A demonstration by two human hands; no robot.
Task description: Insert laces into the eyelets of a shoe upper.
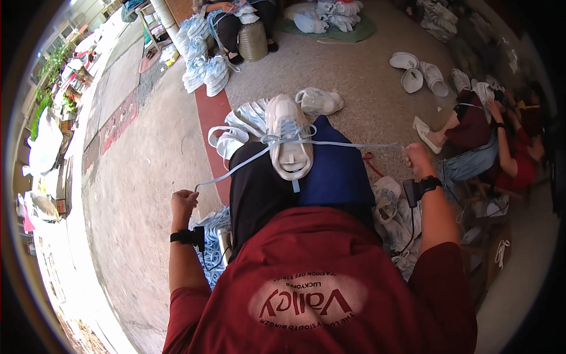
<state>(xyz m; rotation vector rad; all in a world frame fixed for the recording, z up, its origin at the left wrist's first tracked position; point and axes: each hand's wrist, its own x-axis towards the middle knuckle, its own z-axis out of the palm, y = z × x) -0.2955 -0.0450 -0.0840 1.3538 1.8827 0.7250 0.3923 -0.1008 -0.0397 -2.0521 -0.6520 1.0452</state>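
A white sneaker [290, 112] rests on my lap, with its heel opening toward me and a pale blue lace [348, 144] threaded through it. Loops of the lace cross over the tongue. Pinched in my left hand [184, 203] is one end of the lace, which slopes down from the shoe. On the other side my right hand [418, 158] is closed at the other end, and the lace runs out to it nearly straight. Both arms are spread wide of my knees.
More white sneakers [319, 101] lie just past my knees. Bundled blue laces [218, 233] hang by my left thigh, and white shoes [389, 203] lie beside my right. One person [259, 12] sits ahead behind shoe piles [203, 74]; another [513, 156] works at the right.
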